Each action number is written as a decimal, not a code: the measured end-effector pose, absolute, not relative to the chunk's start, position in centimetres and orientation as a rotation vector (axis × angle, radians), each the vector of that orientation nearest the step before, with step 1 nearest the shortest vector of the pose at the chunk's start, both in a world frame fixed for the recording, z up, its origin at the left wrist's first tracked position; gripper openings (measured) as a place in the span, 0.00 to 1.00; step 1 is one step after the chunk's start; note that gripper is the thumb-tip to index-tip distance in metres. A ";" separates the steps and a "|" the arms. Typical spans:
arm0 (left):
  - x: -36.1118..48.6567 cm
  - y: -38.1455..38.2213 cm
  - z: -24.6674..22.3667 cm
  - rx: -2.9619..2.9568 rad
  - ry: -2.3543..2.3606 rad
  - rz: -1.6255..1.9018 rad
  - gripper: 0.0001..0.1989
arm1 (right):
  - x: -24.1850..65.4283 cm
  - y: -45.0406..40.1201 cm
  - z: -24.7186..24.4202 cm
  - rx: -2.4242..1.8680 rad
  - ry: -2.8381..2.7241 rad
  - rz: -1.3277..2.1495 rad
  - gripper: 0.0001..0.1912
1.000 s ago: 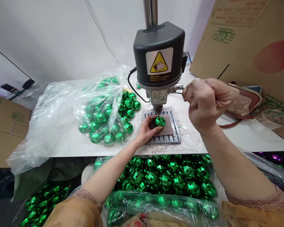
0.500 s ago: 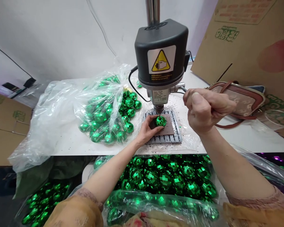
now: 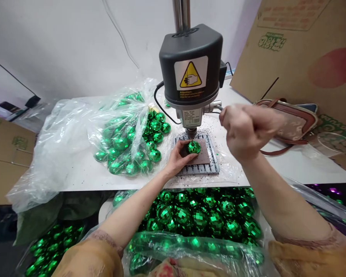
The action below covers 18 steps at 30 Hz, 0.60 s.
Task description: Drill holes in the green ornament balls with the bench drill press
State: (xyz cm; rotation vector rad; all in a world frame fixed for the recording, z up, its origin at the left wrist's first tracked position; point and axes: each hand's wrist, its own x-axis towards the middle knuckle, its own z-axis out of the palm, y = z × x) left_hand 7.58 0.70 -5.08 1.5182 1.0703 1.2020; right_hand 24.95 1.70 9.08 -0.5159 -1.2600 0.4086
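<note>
A black drill press (image 3: 192, 65) with a yellow warning label stands over a grooved metal base plate (image 3: 215, 163). On that plate lies a brownish board (image 3: 202, 156). My left hand (image 3: 180, 157) grips a shiny green faceted ball (image 3: 194, 147) between thumb and fingers, holding it on the board directly under the drill chuck (image 3: 192, 132). My right hand (image 3: 248, 130), slightly blurred, is wrapped round the press lever (image 3: 218, 106) at the machine's right side. Dark shavings are scattered around the plate.
Many green balls (image 3: 121, 142) lie in and beside a clear plastic bag (image 3: 66, 123) on the white table (image 3: 302, 165). More balls (image 3: 200, 217) fill a bag below the front edge. A handbag (image 3: 294, 119) and cardboard box (image 3: 294, 50) stand at the right.
The whole view has shifted slightly, moving the machine left in the picture. My right hand has moved a little on the lever and is now blurred. My left hand still holds the ball.
</note>
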 end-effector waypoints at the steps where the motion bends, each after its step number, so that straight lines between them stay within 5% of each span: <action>1: 7.7 0.7 -5.0 1.510 1.087 1.215 0.28 | 24.8 1.7 10.3 -0.498 -1.216 0.403 0.27; 8: 7.5 -3.6 -2.4 1.637 1.328 1.277 0.22 | 24.5 3.4 14.9 -0.404 -1.217 0.537 0.22; 14: 7.6 -11.9 -3.2 2.122 0.905 0.648 0.21 | 24.5 3.3 14.8 -0.382 -1.180 0.579 0.25; 18: 9.0 -15.1 -5.2 2.252 0.737 0.259 0.29 | 24.6 3.4 14.9 -0.381 -1.164 0.606 0.24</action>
